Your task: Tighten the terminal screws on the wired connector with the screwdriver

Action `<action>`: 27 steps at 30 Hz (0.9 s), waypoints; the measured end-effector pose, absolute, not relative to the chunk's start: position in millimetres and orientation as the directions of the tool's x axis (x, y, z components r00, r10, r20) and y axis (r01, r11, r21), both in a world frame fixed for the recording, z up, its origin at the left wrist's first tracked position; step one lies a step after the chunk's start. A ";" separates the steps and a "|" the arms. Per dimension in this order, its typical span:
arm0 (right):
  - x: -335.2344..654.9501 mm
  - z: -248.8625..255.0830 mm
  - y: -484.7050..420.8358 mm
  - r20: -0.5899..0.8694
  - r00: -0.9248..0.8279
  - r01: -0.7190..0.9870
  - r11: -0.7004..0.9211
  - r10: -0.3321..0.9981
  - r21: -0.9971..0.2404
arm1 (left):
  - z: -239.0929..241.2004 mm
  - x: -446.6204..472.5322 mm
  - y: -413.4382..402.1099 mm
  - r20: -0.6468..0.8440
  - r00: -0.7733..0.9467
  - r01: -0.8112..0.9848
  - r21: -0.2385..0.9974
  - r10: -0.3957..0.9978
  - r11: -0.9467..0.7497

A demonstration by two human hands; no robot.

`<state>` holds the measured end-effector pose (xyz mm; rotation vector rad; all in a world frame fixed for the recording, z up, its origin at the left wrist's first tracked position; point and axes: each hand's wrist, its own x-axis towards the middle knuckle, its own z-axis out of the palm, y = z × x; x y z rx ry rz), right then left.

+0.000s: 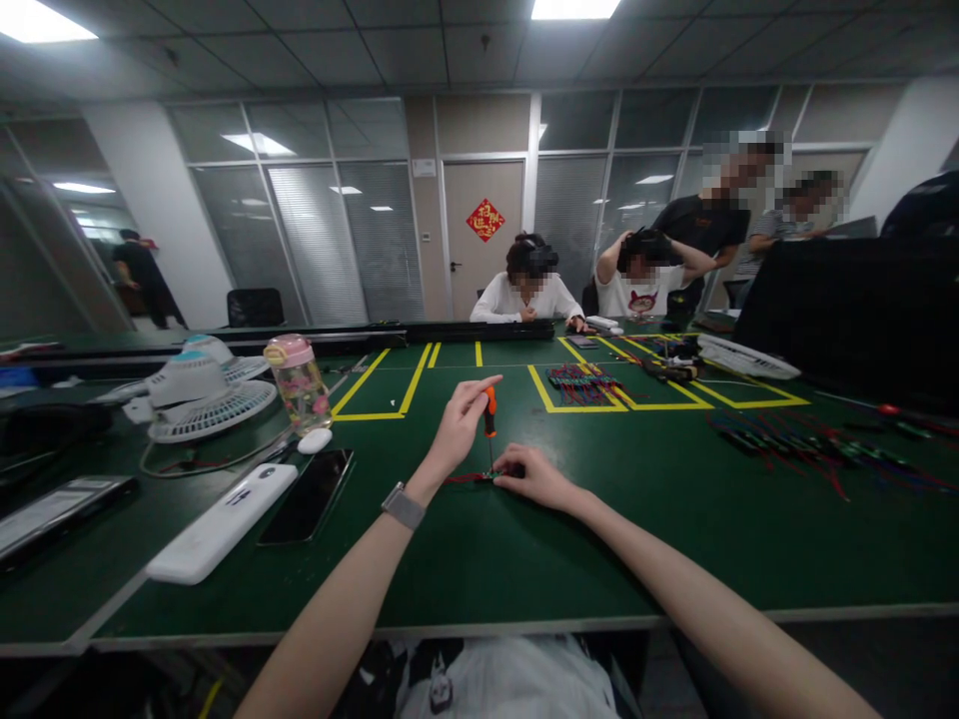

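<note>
My left hand (463,417), with a grey watch on the wrist, grips the handle of an orange-and-black screwdriver (490,414). The screwdriver stands upright, its thin shaft pointing down at a small green circuit board (488,476) with red wires. Whether the tip touches the board is too small to tell. My right hand (535,476) rests on the table, thumb and fingers closed at the board's right edge. Red wires trail from the board to the left.
Left of me are a white fan (202,394), a pink-lidded bottle (300,384), a black phone (309,496) and a white power bank (225,524). Wired circuit boards lie in a bundle (584,381) and a row (809,444) to the right. Several people are across the table.
</note>
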<state>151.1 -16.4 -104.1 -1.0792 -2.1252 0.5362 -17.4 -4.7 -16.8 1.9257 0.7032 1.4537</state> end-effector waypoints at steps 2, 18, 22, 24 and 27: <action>150.8 -103.8 -16.7 0.387 -0.421 0.537 0.569 0.820 -0.623 | -16.3 -17.4 -4.2 0.610 0.317 -0.020 0.770 0.726 -0.638; 150.7 -103.6 -16.3 0.384 -0.418 0.533 0.565 0.823 -0.630 | -16.3 -14.1 -6.6 0.637 0.233 0.000 0.755 0.735 -0.655; 151.3 -106.7 -14.3 0.392 -0.419 0.524 0.571 0.819 -0.633 | -17.3 -15.8 -5.7 0.677 0.191 0.088 0.710 0.711 -0.699; 151.4 -107.7 -13.7 0.399 -0.422 0.522 0.577 0.815 -0.628 | -17.5 -16.0 -5.0 0.668 0.215 0.055 0.720 0.712 -0.692; 151.4 -107.7 -13.8 0.397 -0.418 0.525 0.574 0.817 -0.628 | -17.1 -15.5 -4.9 0.632 0.267 -0.044 0.762 0.728 -0.646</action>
